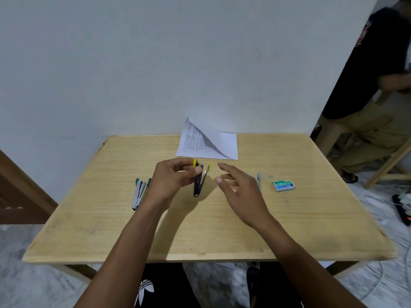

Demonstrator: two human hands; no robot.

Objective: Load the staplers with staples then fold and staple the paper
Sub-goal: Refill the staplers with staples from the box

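Observation:
My left hand (175, 176) grips a black stapler with yellow tips (199, 181), swung open and held upright just above the table centre. To its right my right hand (238, 187) hovers with spread fingers and holds nothing. A green-tipped stapler (140, 192) lies open at the left of the table. A blue-tipped stapler (258, 180) shows partly behind my right hand. The green staple box (283, 185) sits at the right, with a small loose staple strip (270, 175) beside it. A printed paper (208, 143) with one corner folded over rests at the far edge.
The wooden table (200, 230) stands against a white wall. A person in dark shirt sits on a chair at the far right (373, 96). A power strip with cables (402, 210) lies on the floor to the right.

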